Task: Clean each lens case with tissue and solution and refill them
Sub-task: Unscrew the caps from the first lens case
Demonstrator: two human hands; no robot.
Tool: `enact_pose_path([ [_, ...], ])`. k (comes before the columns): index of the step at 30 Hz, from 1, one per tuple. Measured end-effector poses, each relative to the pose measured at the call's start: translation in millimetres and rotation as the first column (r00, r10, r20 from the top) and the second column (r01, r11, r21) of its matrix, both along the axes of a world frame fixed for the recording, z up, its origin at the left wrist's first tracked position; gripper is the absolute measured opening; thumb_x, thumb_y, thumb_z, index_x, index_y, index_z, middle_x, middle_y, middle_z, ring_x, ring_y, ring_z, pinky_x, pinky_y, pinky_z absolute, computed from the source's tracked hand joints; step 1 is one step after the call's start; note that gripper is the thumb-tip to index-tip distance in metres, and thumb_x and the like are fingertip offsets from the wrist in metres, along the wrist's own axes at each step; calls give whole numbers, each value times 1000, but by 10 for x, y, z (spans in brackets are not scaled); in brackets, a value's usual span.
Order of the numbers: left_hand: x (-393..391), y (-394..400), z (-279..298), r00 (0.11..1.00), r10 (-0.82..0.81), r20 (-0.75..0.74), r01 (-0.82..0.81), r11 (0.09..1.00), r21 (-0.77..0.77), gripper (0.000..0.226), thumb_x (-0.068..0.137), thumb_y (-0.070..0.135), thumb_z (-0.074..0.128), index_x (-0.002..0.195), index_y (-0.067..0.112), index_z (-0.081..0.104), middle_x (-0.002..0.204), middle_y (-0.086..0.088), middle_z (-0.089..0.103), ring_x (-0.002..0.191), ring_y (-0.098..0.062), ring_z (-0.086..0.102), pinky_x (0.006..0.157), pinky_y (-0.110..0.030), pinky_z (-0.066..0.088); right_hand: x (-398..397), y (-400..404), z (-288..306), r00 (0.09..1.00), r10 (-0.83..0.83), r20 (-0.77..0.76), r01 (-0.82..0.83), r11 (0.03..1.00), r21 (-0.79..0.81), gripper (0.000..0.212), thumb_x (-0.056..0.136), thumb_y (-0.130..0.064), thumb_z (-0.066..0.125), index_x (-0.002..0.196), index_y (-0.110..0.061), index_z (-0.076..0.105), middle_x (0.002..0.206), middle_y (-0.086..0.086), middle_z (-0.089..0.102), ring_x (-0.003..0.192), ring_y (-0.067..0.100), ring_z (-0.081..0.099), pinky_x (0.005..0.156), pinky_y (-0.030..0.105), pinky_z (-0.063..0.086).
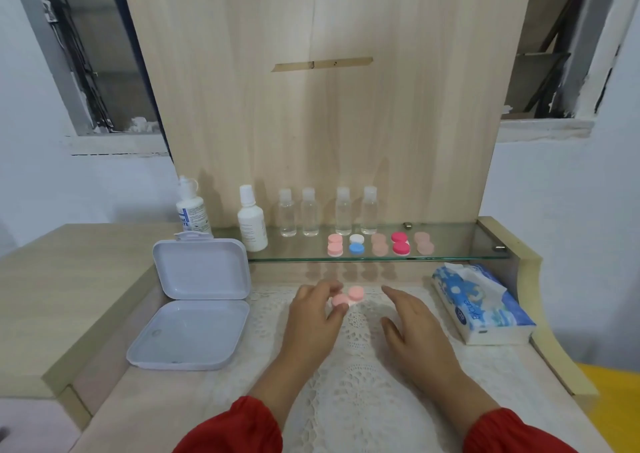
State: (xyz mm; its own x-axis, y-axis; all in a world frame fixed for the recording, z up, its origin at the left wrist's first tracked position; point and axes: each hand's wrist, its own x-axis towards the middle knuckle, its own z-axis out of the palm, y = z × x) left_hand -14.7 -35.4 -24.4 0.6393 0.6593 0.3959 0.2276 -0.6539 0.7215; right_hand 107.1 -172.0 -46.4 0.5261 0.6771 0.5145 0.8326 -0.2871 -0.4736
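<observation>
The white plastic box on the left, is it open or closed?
Open. The white plastic box has its lid standing up behind the base, and the inside looks empty.

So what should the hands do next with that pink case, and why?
Probably unscrew a cap: the left hand pinches the pink lens case on the lace mat, both caps on, and the right hand hovers open beside it.

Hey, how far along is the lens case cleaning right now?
Barely started, by the look of it. Nothing shows as done: five capped lens cases sit on the glass shelf, and the tissue box and solution bottle stand untouched. In hand: the left hand pinches a pink case, caps on, over the lace mat; the right hand hovers open. Opening, wiping and refilling remain.
</observation>
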Motion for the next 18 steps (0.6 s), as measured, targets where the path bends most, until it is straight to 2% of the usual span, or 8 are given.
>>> enact_pose_path([
  [2,28,-17,-74,997,-59,-54,58,998,-30,23,88,22,65,106,35,58,108,9,53,102,-1,52,85,-9,35,11,-1,-12,997,23,-77,-26,999,-30,56,94,-23,54,146,-25,34,142,-10,44,131,7,38,107,19,27],
  [5,77,-24,-146,991,-109,-79,104,993,-63,25,87,19,65,99,37,55,107,10,57,101,3,53,79,-1,35,21,7,-8,989,51,-141,-62,995,-74,54,95,-27,54,145,-27,36,143,-12,44,132,5,37,109,23,28],
  [9,146,-15,-189,985,-133,-107,126,990,-71,21,87,17,65,101,31,57,106,9,58,100,-2,56,84,-12,42,70,54,-5,980,46,-192,-71,989,-128,41,93,-34,56,134,-27,52,129,-11,58,118,7,49,103,29,37],
  [12,177,8,-205,981,-154,-118,144,985,-93,22,87,16,65,98,34,56,104,10,59,99,-4,57,88,-22,46,101,106,13,983,43,-178,-76,980,-185,35,90,-43,57,123,-32,60,114,-15,62,106,6,50,99,36,40],
  [15,180,61,-223,968,-196,-158,178,976,-123,23,87,16,64,101,34,61,106,9,59,99,-2,55,85,-14,41,157,172,50,981,27,-194,-75,966,-248,26,86,-49,60,109,-37,64,103,-18,59,101,5,49,95,31,37],
  [18,171,131,-231,955,-232,-187,207,968,-144,30,90,15,63,118,27,63,115,6,58,104,-4,53,94,-15,39,228,230,69,958,24,-287,-95,967,-237,15,81,-46,68,95,-42,66,95,-15,60,95,5,51,93,35,41],
])
